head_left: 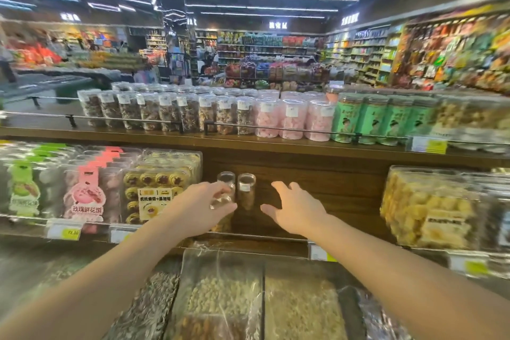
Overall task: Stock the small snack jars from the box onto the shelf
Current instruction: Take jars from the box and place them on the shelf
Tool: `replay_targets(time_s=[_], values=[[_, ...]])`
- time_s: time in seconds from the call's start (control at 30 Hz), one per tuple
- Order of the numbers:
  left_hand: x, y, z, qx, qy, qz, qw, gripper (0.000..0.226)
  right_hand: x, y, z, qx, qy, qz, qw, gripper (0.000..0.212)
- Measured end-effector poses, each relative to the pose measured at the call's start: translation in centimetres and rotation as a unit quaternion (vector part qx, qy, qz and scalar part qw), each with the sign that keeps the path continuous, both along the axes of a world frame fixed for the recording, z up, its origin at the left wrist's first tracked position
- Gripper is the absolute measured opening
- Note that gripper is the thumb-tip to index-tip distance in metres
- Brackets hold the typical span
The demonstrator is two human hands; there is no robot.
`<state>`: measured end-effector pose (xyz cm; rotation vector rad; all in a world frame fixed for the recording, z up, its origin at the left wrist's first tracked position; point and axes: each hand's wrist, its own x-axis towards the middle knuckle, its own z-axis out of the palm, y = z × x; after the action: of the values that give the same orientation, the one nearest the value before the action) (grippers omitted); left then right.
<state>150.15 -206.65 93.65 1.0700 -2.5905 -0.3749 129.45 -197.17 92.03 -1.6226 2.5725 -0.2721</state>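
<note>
Left hand (204, 207) curled round a small clear snack jar (225, 201) on the middle shelf (276, 239), beside a second jar (246, 192). Right hand (296, 208) spread, empty, just right of both. Best set down flush against its neighbour, label forward, then let go slowly to avoid tipping.

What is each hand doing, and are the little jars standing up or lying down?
left hand: fingers curled round a small jar.
held jar: upright on the middle shelf, lid on.
second jar: upright beside it, lid on, untouched.
right hand: open, fingers spread, holding nothing.
top-shelf jars: upright in rows, lids on.
</note>
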Motion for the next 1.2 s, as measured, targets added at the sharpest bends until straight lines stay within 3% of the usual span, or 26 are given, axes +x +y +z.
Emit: replay_targets(time_s=[0.27, 0.5, 0.8, 1.2], values=[[5.3, 8.5, 0.5, 0.005, -0.005, 0.106, 0.994, 0.054, 3.5, 4.3, 1.5, -0.021, -0.002, 0.133, 0.991, 0.076], [13.7, 18.3, -1.9, 0.032, -0.011, 0.267, 0.963, 0.045, 11.2, 6.2, -0.6, -0.004, -0.02, 0.306, 0.952, 0.075], [28.4, 36.9, -2.7, 0.058, 0.007, 0.521, 0.851, 0.036, 29.9, 14.7, -2.0, 0.017, -0.037, 0.54, 0.841, 0.073], [40.8, 64.1, -3.3, 0.055, -0.007, 0.699, 0.713, 0.044, 50.4, 34.7, -2.0, 0.03, -0.033, 0.734, 0.677, 0.073]])
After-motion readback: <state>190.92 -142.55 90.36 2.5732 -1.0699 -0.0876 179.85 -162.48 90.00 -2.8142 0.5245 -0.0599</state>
